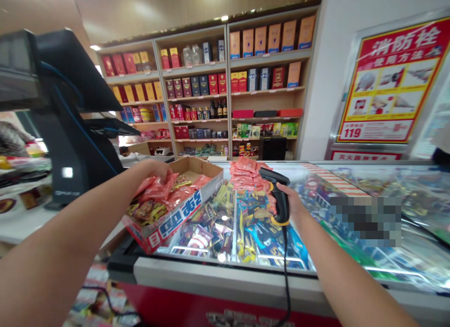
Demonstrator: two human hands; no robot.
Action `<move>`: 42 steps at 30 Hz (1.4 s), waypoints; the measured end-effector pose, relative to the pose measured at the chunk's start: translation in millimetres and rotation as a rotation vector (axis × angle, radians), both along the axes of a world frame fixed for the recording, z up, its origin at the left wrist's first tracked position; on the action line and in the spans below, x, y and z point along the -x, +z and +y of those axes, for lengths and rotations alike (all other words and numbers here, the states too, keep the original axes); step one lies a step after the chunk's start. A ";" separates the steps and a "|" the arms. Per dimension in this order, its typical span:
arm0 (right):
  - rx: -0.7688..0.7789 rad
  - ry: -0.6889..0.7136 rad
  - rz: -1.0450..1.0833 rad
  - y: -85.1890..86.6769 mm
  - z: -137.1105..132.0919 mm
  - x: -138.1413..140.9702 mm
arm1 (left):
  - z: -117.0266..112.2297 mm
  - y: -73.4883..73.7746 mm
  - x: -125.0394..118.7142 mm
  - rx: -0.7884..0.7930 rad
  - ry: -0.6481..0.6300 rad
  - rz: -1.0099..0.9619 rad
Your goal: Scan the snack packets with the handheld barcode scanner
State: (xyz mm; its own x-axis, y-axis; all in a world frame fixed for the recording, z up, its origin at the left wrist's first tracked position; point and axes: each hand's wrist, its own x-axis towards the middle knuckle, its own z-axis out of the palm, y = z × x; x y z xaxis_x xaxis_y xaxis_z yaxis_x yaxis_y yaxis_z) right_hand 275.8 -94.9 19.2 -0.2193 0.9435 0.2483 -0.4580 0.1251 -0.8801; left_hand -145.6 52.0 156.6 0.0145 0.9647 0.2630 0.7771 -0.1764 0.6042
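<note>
Being clasped by the right hand (293,202) is one black-and-orange plastic scanner (281,204), fingers wrapped around its curved handle. One open, printed cardboard box (181,220) is being reached into by the left hand (160,170); glossy, crinkled salmon-red packets (154,188) are being touched directly beneath it (whether any is being pinched cannot be told). One uncountable, overlapping packet stack (243,173) is being supported on a glass-topped freezer (225,272), just left of the scanner.
</note>
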 end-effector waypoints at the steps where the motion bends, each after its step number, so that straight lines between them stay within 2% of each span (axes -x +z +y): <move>1: -0.001 -0.002 -0.003 0.1 -0.2 0.4 | -1.4 6.8 -0.3 0.115 -0.080 0.163; 3: -0.016 -0.012 -0.010 0.3 -0.7 1.3 | -7.1 19.2 -6.8 0.231 -0.194 0.403; 5: -0.036 -0.023 -0.013 0.7 -1.2 2.0 | -14.8 27.5 -21.7 0.091 -0.225 0.439; 8: -0.047 -0.010 -0.011 2.3 -2.3 2.8 | -26.6 29.6 -56.6 -0.145 -0.189 0.312; 11: -0.060 0.004 -0.002 5.2 -4.2 3.8 | -37.5 18.2 -97.2 -0.260 -0.177 0.095; 14: -0.074 0.002 -0.012 8.9 -7.5 5.6 | -46.1 -9.5 -133.5 -0.281 -0.211 -0.143; 18: -0.096 -0.008 -0.047 12.7 -12.3 9.1 | -48.8 -67.9 -164.0 -0.240 -0.185 -0.238; 22: -0.127 -0.044 -0.141 10.0 -10.1 10.9 | -42.9 -123.2 -175.2 -0.299 0.001 -0.340; 24: -0.115 -0.050 -0.255 6.2 -5.8 10.5 | -40.3 -140.4 -176.4 -0.354 0.078 -0.421; 26: -0.090 -0.063 -0.359 2.4 -1.5 10.2 | -38.5 -150.1 -175.9 -0.391 0.112 -0.466; 32: -0.063 -0.103 -0.404 0.5 -1.9 17.2 | -32.4 -158.4 -170.8 -0.417 0.120 -0.512; 42: -0.123 0.010 -0.450 0.9 -3.2 19.8 | -35.5 -157.1 -171.0 -0.417 0.114 -0.523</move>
